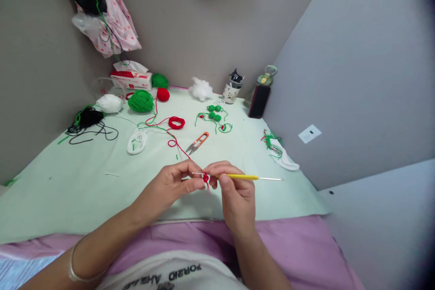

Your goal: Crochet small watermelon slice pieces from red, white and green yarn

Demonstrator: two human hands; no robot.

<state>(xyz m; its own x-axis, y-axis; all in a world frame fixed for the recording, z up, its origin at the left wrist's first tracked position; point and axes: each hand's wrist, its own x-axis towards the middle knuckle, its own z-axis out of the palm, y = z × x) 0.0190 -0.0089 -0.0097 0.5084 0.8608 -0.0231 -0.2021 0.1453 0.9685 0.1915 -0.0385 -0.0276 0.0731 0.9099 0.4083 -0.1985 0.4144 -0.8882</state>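
Note:
Between the fingertips of my left hand is a small red crochet piece, with a short red tail hanging below it. My right hand grips a crochet hook by its yellow handle. The hook's thin metal end passes at the red piece, in front of my left fingers; whether it sits inside a loop I cannot make out. Red yarn runs from my left hand back over the table to a coiled red bundle.
Orange-handled thread snips lie just beyond my hands. Green yarn, black yarn and white yarn spread at the left. Small green crochet balls sit farther back. A phone leans on a bottle at the right.

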